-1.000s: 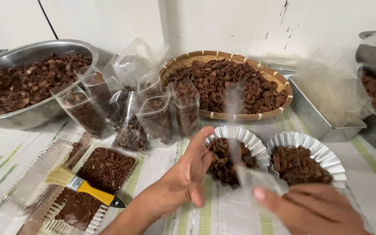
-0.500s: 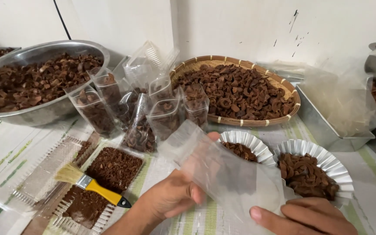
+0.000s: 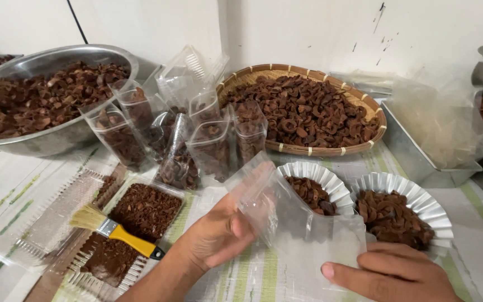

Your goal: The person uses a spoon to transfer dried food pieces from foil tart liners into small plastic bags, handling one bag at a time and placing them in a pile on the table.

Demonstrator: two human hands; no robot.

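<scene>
Both hands are on one clear plastic bag (image 3: 303, 235), held up between them over the tabletop (image 3: 6, 179). The left hand (image 3: 216, 235) pinches the bag's upper left edge between thumb and fingers, while the right hand (image 3: 389, 274) grips its lower right corner, thumb lying along the bottom edge. The bag looks empty and slightly spread.

Just behind the bag, partly seen through it, sits a fluted foil cup (image 3: 322, 179) with dark brown dried pieces inside; a second foil cup (image 3: 420, 201), also filled, stands just above the right hand. Beyond both cups lies a woven basket tray (image 3: 331, 150) heaped with the same brown pieces.

Above the left hand stands a cluster of filled clear pouches (image 3: 213, 145), upright and leaning against each other. To the left of that hand lies a brush with a yellow handle (image 3: 115, 234), resting across a clear tray of brown crumbs (image 3: 143, 210). Farther off on that side is a large metal bowl (image 3: 57, 137) full of the dried pieces. Beyond the right hand sits a metal tin (image 3: 415, 162) with crumpled plastic in it.
</scene>
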